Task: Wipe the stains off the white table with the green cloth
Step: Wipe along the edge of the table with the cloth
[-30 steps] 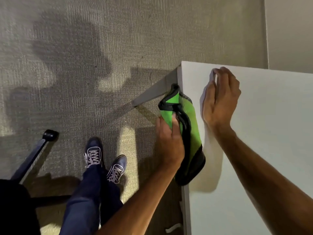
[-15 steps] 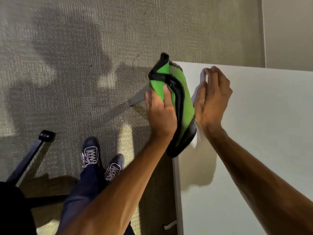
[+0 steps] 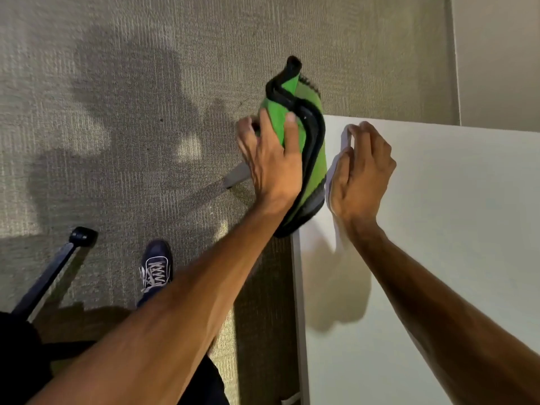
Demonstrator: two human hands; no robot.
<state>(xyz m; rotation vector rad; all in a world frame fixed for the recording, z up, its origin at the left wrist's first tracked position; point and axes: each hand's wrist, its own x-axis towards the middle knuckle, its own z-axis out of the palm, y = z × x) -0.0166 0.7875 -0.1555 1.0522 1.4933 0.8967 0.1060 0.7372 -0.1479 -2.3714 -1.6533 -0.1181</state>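
Left hand [image 3: 270, 159] grips the folded green cloth [image 3: 304, 153], fingers clamped on it, at the white table [image 3: 438, 229] corner, 12 o'clock of frame centre; the cloth's top sticks out past the table's far edge over the carpet [image 3: 117, 112]. Right hand [image 3: 361, 173] sits just beside it at 3 o'clock, fingers curled on something white, unclear what. Shoe [image 3: 156, 267] at 7 o'clock.
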